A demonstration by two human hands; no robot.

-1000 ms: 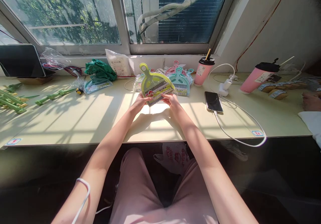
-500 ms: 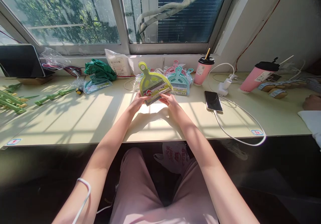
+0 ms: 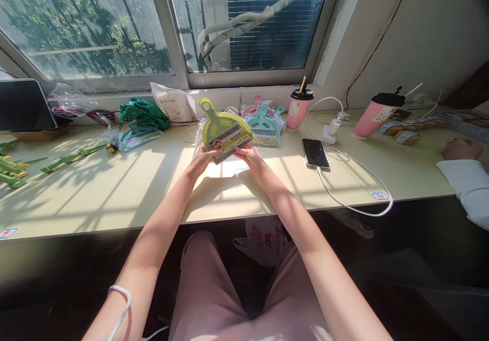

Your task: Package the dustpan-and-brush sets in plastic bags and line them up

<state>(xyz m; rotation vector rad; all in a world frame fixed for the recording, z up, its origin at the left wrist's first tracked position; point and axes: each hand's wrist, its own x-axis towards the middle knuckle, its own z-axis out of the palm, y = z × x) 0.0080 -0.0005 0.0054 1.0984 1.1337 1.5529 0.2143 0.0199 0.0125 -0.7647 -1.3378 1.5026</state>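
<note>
Gripping the yellow-green dustpan point(image 3: 221, 127) along its lower edge, left hand point(image 3: 202, 159) and right hand point(image 3: 250, 155) have fingers clamped on it, above the pale, sunlit table point(image 3: 153, 188) beneath a window point(image 3: 166, 30).

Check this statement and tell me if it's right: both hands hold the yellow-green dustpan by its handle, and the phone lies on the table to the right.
Wrong on the handle. The head view shows the left hand and right hand holding the yellow-green dustpan by its wide lower end; its handle points away, untouched. The rest stands.
</note>
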